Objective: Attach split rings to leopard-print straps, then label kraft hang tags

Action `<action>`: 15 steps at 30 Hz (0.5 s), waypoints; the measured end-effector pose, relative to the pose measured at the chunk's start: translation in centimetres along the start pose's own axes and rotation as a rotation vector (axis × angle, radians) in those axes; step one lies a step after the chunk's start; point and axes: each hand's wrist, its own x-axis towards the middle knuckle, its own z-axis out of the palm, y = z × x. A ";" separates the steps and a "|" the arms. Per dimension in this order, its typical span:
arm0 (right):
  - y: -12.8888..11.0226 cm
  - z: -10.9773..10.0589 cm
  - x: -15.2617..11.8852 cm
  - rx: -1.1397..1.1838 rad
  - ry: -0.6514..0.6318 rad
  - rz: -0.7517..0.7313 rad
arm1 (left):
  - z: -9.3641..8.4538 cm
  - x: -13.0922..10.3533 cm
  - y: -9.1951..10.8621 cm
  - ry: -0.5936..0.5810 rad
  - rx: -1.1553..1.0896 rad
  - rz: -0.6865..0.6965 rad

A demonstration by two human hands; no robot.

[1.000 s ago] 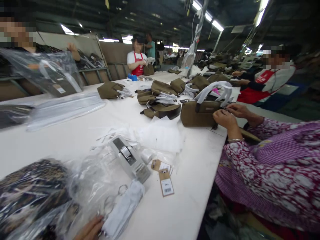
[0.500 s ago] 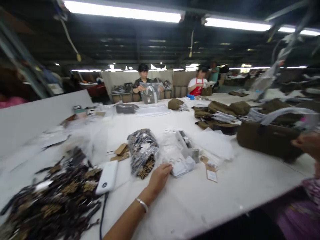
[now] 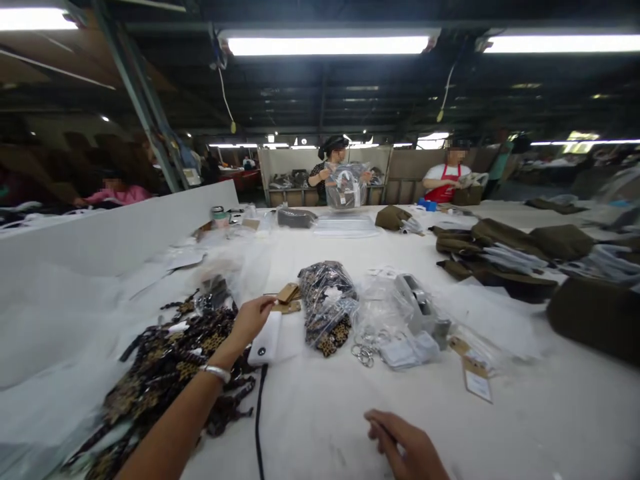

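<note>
Above the white power bank, my left hand has its fingers pressed together beside the brown cardboard tags; whether it grips anything is too small to tell. My right hand is closed, low over the white table, and what it pinches, if anything, cannot be made out. Dark charms with leopard-patterned flowers lie heaped under my left forearm. A clear bag of similar pieces sits between the tags and several metal rings.
A tape dispenser, clear plastic and a tag with a white label lie right of centre. Olive bags fill the right side. A white partition runs along the left. People work across the table.
My left hand has moved left from the small white packet to the tags. My right hand has left the olive bag and come to the front centre. The view has turned left.
</note>
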 end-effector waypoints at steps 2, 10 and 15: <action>0.3 1.5 1.6 -0.053 -0.049 -0.057 | 0.8 1.1 -0.8 -0.074 0.047 -0.011; 1.7 2.5 2.3 -0.112 -0.065 -0.054 | 6.8 4.6 0.5 -0.304 0.142 -0.007; 2.3 2.5 2.3 -0.111 -0.087 -0.088 | 7.4 5.6 0.4 -0.340 0.126 -0.022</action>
